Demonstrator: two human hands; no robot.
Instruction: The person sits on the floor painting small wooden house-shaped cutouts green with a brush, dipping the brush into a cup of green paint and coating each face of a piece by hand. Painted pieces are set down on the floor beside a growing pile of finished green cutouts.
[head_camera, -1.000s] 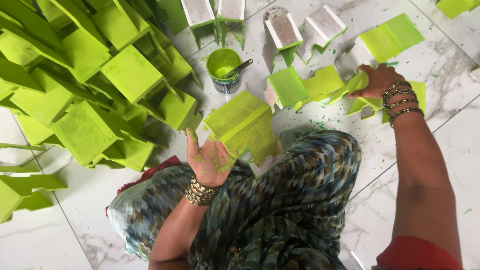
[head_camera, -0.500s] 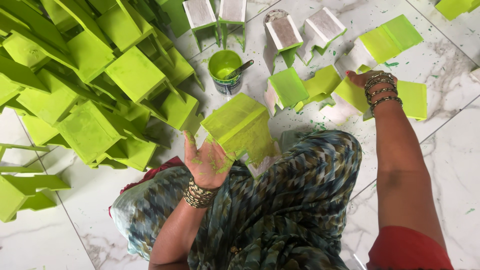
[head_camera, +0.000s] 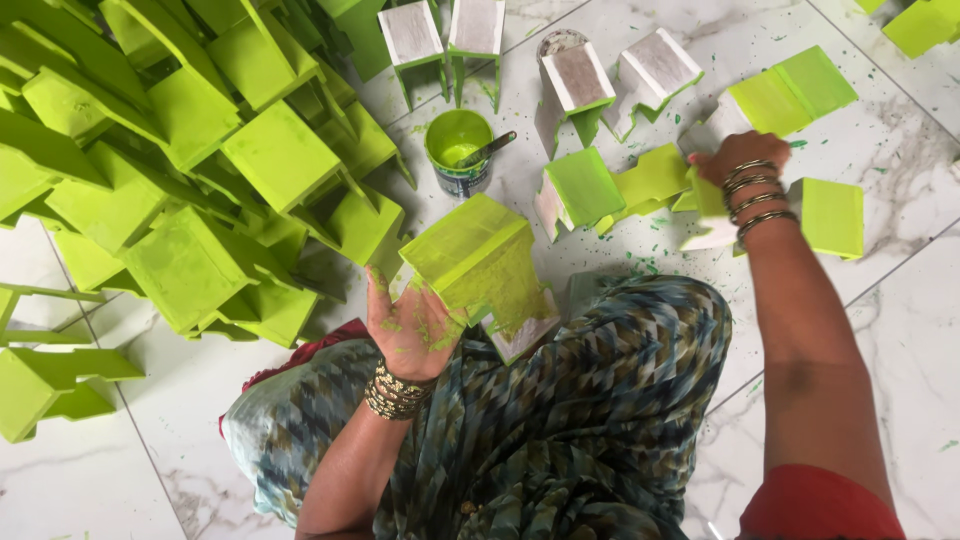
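Note:
My left hand (head_camera: 412, 325), smeared with green paint and wearing bangles, holds up a small green-painted wooden stool (head_camera: 478, 255) above my lap. My right hand (head_camera: 738, 160), also in bangles, reaches out to the right and grips a green-painted stool piece (head_camera: 708, 195) on the marble floor. A green paint can (head_camera: 458, 150) with a brush handle (head_camera: 488, 148) sticking out stands just beyond the held stool.
A large heap of green stools (head_camera: 190, 170) fills the left. Unpainted-top stools (head_camera: 440, 35) and others (head_camera: 620, 75) stand at the far edge. More green stools (head_camera: 790, 90), (head_camera: 832, 215) lie right. My patterned cloth (head_camera: 560, 420) covers my lap.
My right hand has moved left and farther out along the floor stools, closing on a green piece. My left hand keeps the stool steady.

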